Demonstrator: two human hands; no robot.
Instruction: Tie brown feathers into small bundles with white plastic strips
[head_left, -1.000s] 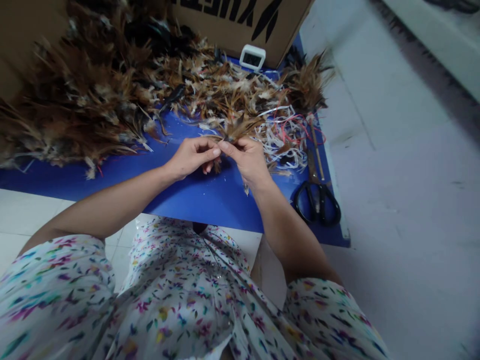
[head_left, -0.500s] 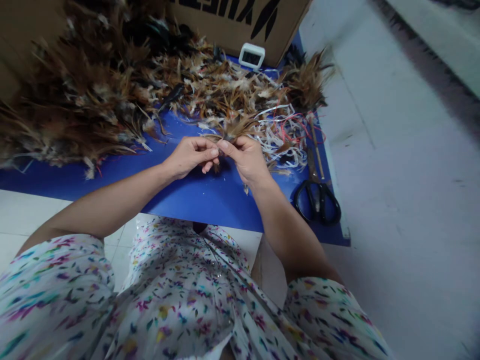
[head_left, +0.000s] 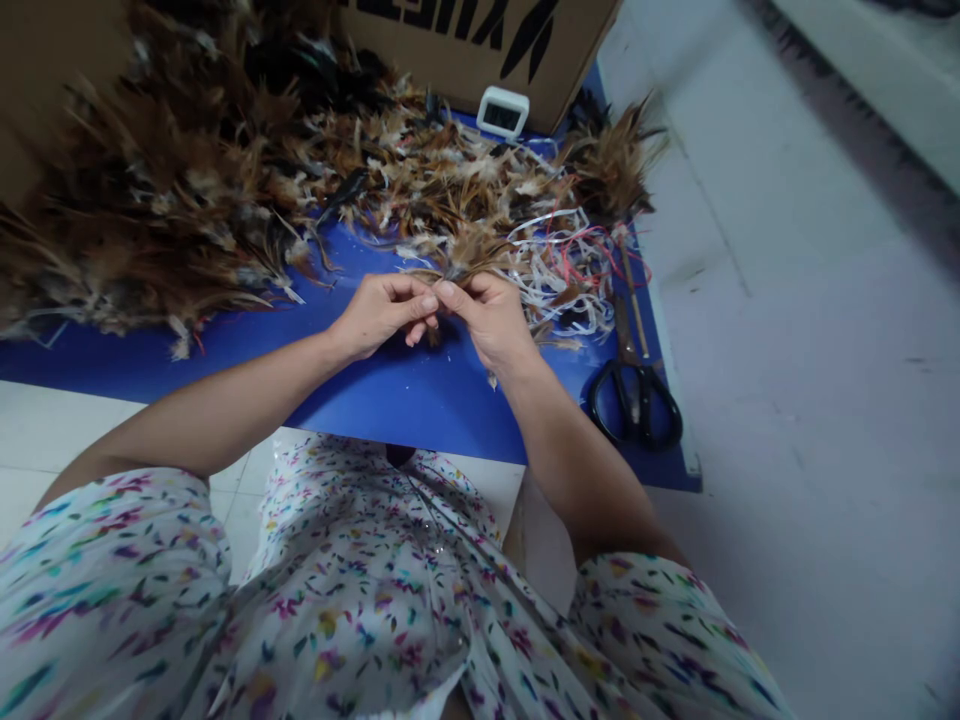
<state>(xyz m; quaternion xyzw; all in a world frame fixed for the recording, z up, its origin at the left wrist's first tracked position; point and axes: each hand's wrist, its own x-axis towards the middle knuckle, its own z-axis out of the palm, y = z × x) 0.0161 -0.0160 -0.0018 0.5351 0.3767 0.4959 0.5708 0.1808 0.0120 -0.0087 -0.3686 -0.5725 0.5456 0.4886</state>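
Observation:
Both of my hands meet over the blue tabletop (head_left: pixel 420 400), thumbs almost touching. My left hand (head_left: pixel 386 312) is closed in a pinch at the base of some brown feathers (head_left: pixel 469 252). My right hand (head_left: pixel 491 315) pinches the same feathers from the other side, and their tips fan out beyond my fingers. The exact spot between the fingertips is hidden. Just past my hands spreads a layer of loose brown feathers (head_left: pixel 442 185). White and red strips (head_left: pixel 566 265) lie in a tangle to the right of my right hand.
Black-handled scissors (head_left: pixel 634 400) and a thin stick (head_left: pixel 634 300) lie by the table's right edge. A large feather heap (head_left: pixel 150 200) covers the left side. Behind are a white digital clock (head_left: pixel 502 112) and a cardboard box (head_left: pixel 480 50). A bundle of feathers (head_left: pixel 615 165) lies at the far right.
Both hands stay in the same place with the same pinch. The feathers between them have shifted only very slightly.

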